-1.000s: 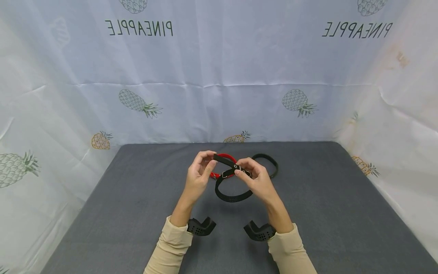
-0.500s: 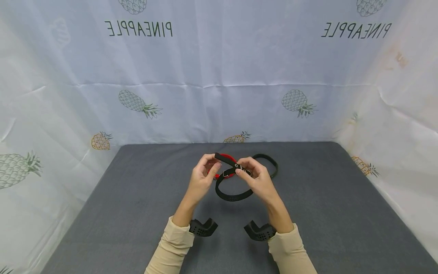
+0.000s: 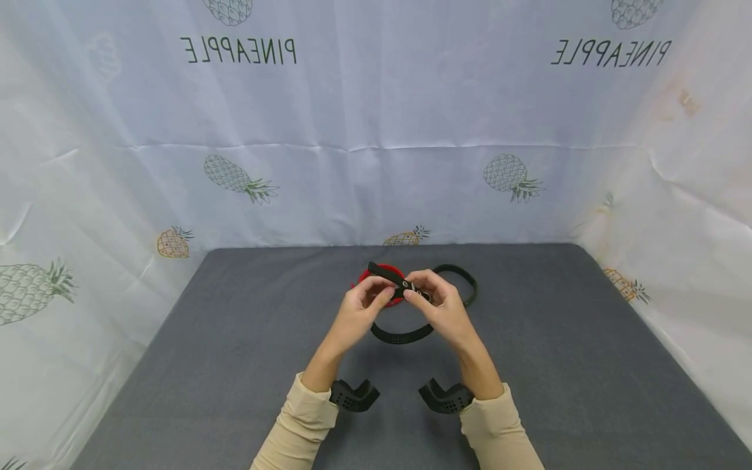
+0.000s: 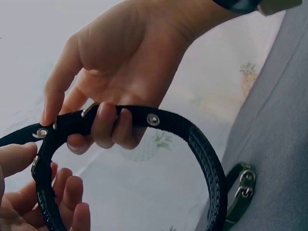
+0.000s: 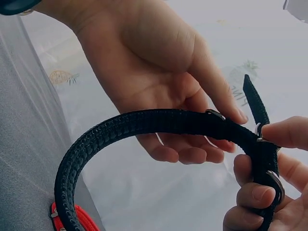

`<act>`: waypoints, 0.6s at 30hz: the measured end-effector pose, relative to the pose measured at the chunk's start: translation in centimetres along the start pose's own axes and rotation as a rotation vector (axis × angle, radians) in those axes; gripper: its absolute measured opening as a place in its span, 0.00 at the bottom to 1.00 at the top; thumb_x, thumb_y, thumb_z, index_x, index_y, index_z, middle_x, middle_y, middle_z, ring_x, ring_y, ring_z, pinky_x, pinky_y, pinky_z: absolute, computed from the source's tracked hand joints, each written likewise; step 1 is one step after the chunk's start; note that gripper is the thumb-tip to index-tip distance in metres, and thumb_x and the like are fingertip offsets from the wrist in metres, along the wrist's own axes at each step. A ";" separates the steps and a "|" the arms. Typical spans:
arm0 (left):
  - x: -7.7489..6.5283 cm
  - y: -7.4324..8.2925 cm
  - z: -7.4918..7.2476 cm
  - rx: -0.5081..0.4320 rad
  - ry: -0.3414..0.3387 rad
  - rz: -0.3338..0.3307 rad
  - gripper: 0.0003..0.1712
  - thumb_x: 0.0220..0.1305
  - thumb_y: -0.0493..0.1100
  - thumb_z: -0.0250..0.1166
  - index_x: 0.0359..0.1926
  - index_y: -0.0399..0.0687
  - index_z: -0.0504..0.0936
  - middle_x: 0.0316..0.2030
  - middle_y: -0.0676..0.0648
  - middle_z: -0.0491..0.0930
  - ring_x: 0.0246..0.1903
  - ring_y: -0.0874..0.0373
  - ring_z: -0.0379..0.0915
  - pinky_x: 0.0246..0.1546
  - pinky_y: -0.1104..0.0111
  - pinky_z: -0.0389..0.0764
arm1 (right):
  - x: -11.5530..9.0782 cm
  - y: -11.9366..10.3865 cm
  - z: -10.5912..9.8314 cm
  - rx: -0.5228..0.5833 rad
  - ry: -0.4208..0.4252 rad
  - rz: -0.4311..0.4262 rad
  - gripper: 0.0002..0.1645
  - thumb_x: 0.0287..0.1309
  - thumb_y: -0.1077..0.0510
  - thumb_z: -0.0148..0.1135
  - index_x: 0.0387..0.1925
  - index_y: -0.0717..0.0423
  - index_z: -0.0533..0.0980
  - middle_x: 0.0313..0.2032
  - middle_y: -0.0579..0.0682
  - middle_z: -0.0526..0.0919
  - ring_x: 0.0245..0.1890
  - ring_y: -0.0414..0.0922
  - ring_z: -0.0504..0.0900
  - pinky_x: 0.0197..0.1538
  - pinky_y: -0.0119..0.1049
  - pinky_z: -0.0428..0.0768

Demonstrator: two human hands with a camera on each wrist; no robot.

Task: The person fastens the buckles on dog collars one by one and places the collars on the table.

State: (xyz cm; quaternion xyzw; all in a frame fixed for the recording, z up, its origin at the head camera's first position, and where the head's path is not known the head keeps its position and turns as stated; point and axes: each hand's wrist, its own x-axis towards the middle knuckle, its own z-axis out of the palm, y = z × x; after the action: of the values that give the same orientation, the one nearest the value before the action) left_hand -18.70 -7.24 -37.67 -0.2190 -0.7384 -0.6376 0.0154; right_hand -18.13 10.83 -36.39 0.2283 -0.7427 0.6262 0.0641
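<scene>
Both hands hold a black dog collar (image 3: 401, 337) up in front of me, its loop hanging between them. My right hand (image 3: 443, 307) grips it at the buckle, fingers curled round the strap; in the right wrist view a metal ring (image 5: 275, 185) shows beside those fingers. My left hand (image 3: 360, 310) pinches the band close to the right fingertips, near a small metal loop (image 5: 215, 114). The strap's free end (image 5: 255, 98) sticks out past the buckle, pointing up and left in the head view. A metal eyelet (image 4: 42, 133) shows on it in the left wrist view.
On the grey table (image 3: 235, 365), behind the hands, lie a red collar (image 3: 390, 267) to the left and a dark green collar (image 3: 474, 286) to the right. A pineapple-print curtain (image 3: 376, 189) stands behind the table and along its sides.
My left hand has left the strap's free end and moved right and slightly down to the band by the buckle. The right hand has barely moved and keeps its grip.
</scene>
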 end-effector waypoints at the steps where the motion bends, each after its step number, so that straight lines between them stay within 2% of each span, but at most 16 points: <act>1: 0.0 0.0 0.0 -0.010 -0.007 -0.013 0.16 0.72 0.42 0.54 0.53 0.34 0.75 0.49 0.34 0.77 0.44 0.61 0.77 0.50 0.73 0.80 | 0.0 0.0 0.0 0.002 -0.001 0.000 0.13 0.64 0.65 0.57 0.48 0.68 0.74 0.37 0.37 0.78 0.39 0.29 0.77 0.46 0.26 0.78; 3: 0.0 0.0 0.0 -0.029 -0.024 -0.035 0.17 0.73 0.42 0.53 0.54 0.34 0.75 0.49 0.34 0.77 0.42 0.68 0.75 0.51 0.71 0.81 | 0.0 0.0 0.0 0.002 -0.003 -0.002 0.13 0.64 0.65 0.57 0.49 0.68 0.74 0.37 0.37 0.77 0.39 0.29 0.77 0.46 0.26 0.78; 7: 0.1 -0.1 0.1 -0.057 -0.054 -0.051 0.17 0.73 0.42 0.53 0.53 0.32 0.75 0.44 0.32 0.77 0.38 0.70 0.74 0.48 0.72 0.80 | -0.1 0.0 0.1 0.000 -0.012 -0.006 0.14 0.64 0.65 0.56 0.49 0.67 0.74 0.38 0.37 0.77 0.38 0.30 0.76 0.43 0.27 0.77; 11: 0.1 -0.2 0.2 -0.066 -0.066 -0.047 0.17 0.73 0.42 0.53 0.51 0.30 0.76 0.35 0.43 0.77 0.33 0.67 0.73 0.40 0.76 0.77 | -0.1 0.0 0.1 -0.003 -0.017 -0.016 0.13 0.65 0.64 0.56 0.49 0.66 0.74 0.38 0.38 0.77 0.35 0.32 0.75 0.38 0.30 0.73; 14: 0.0 -0.3 0.3 -0.063 -0.062 -0.036 0.17 0.73 0.42 0.53 0.48 0.29 0.77 0.30 0.53 0.73 0.29 0.65 0.68 0.33 0.76 0.72 | -0.1 0.1 0.1 -0.010 -0.014 -0.022 0.13 0.65 0.64 0.56 0.49 0.66 0.74 0.36 0.37 0.77 0.34 0.33 0.73 0.35 0.31 0.70; 18: 0.0 -0.2 0.5 -0.072 -0.052 -0.033 0.17 0.73 0.41 0.52 0.45 0.27 0.76 0.26 0.54 0.68 0.25 0.67 0.62 0.28 0.76 0.66 | -0.1 0.2 0.1 -0.009 -0.011 -0.019 0.13 0.65 0.64 0.56 0.49 0.66 0.74 0.35 0.37 0.77 0.33 0.33 0.72 0.36 0.31 0.71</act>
State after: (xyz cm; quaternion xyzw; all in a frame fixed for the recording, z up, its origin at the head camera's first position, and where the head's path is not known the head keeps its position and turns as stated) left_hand -18.68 -6.82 -37.96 -0.2239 -0.7186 -0.6580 -0.0221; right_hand -18.05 10.74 -36.61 0.2384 -0.7436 0.6211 0.0669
